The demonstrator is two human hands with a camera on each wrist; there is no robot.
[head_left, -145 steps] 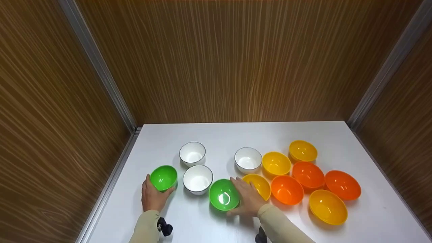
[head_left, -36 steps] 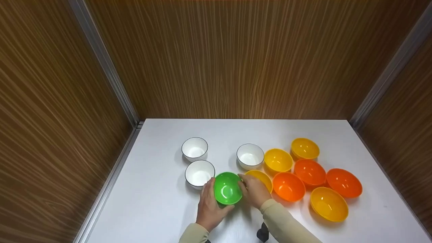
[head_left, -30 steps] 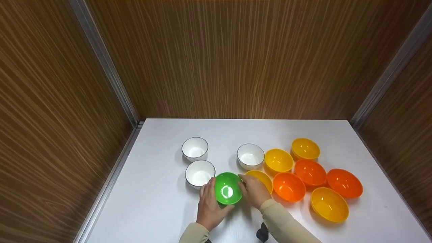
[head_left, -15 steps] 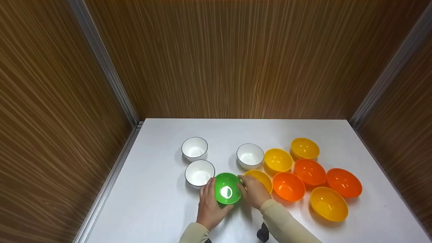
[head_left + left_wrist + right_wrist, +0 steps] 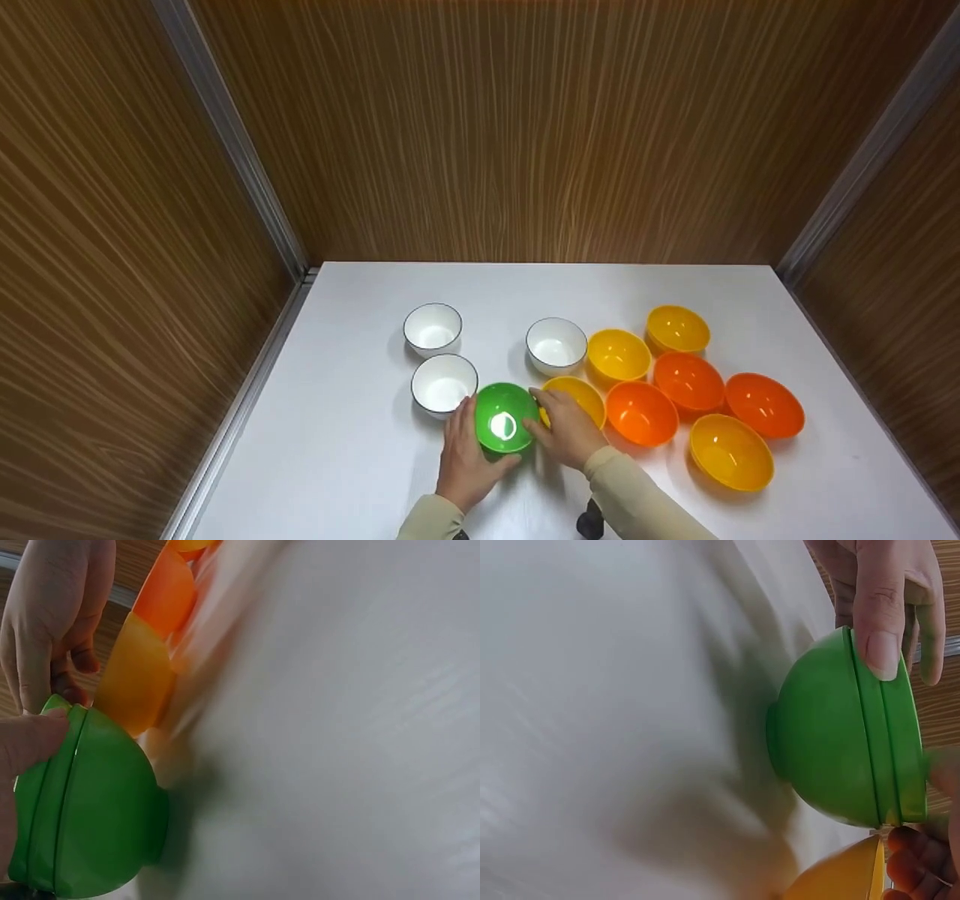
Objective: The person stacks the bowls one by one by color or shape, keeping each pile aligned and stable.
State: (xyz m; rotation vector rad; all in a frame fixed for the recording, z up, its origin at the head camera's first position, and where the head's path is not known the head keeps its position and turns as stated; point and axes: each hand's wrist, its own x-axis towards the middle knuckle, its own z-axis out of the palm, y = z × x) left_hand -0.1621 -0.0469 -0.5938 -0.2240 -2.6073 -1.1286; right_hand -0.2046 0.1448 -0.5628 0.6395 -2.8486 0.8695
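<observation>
From the head view, a stack of nested green bowls stands upright near the front of the white desk, between the two hands. The left hand is curved round its left side, thumb along the near side; the right hand pinches the right rim. The top bowl's glossy inside shows a bright reflection. Just beside the stack is a white bowl with a dark rim; a second white bowl sits behind that one, and a third white bowl farther right. A yellow bowl lies partly behind the right hand, and beyond it three more yellow bowls cluster with three orange bowls. All stand mouth up, their smooth insides visible.

In the left wrist view, layered rims show at least two green bowls one inside another; I cannot tell the exact number. The left thumb presses the rims, with the right fingers at the far edge.

In the right wrist view, the left thumb overlaps the rims, and the stack's foot is at the desk; whether it touches is unclear.
</observation>
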